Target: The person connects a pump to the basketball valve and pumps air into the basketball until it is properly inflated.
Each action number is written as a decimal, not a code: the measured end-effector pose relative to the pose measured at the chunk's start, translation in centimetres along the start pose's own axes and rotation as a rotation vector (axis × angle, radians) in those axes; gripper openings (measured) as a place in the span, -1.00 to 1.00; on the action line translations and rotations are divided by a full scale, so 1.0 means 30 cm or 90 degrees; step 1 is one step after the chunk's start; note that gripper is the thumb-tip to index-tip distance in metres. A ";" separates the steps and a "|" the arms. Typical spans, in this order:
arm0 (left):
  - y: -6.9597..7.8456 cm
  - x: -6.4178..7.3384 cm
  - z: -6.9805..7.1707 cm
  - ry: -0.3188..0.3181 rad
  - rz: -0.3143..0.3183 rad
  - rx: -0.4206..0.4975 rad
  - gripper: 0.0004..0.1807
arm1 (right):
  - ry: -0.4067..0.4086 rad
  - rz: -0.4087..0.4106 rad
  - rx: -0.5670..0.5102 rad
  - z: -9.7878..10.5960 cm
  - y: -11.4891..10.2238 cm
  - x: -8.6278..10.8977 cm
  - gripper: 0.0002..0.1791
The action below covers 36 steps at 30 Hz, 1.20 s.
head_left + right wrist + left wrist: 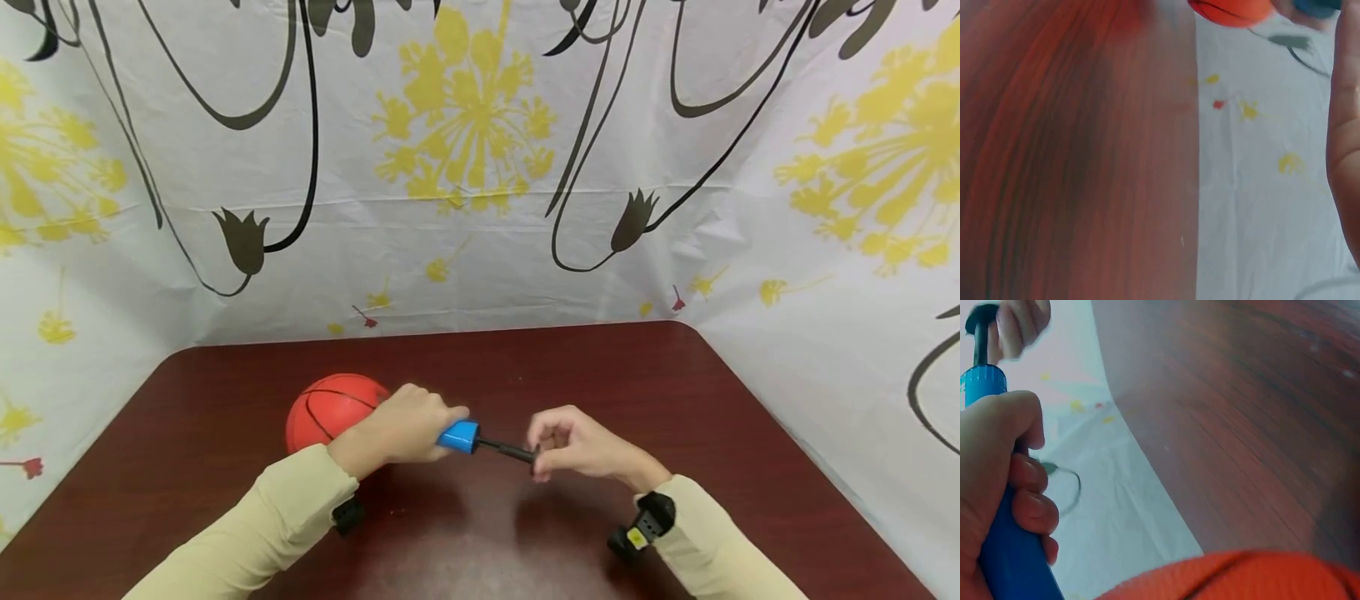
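Observation:
My left hand (408, 423) grips the blue barrel of a ball pump (459, 437), fingers wrapped round it in the left wrist view. A black rod (506, 451) extends from the barrel toward the right. At the rod's end, my right hand (581, 446) holds the small black handle (982, 317) with thumb and fingers. An orange-red basketball (330, 410) with black lines sits on the table just behind and left of my left hand. Whether the pump's far end joins the ball is hidden by that hand. The right wrist view shows only part of the right hand, at its edge.
A dark red-brown wooden table (600, 367) with rounded corners lies under both hands. White cloth (480, 275) printed with yellow flowers and dark stems hangs behind it and along both sides. Black cameras are strapped to both wrists.

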<state>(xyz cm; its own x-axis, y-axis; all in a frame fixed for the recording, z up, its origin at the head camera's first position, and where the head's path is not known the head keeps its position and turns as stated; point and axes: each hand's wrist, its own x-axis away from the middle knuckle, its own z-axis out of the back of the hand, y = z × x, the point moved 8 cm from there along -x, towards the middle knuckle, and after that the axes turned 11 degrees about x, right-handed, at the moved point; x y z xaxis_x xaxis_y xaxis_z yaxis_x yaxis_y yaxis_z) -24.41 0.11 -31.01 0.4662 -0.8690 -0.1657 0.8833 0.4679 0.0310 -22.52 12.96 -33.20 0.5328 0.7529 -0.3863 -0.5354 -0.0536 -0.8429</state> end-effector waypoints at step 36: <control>0.010 0.013 0.019 0.014 -0.017 0.012 -0.68 | -0.006 0.005 -0.119 0.020 -0.052 0.056 -0.86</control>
<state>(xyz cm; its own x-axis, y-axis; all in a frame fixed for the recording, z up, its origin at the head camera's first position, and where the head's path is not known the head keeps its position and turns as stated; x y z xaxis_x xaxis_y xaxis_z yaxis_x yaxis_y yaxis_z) -23.94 -0.19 -30.50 0.4413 -0.8774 -0.1883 0.8963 0.4413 0.0444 -21.18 14.70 -32.29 0.5222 0.7582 -0.3905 -0.4085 -0.1796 -0.8949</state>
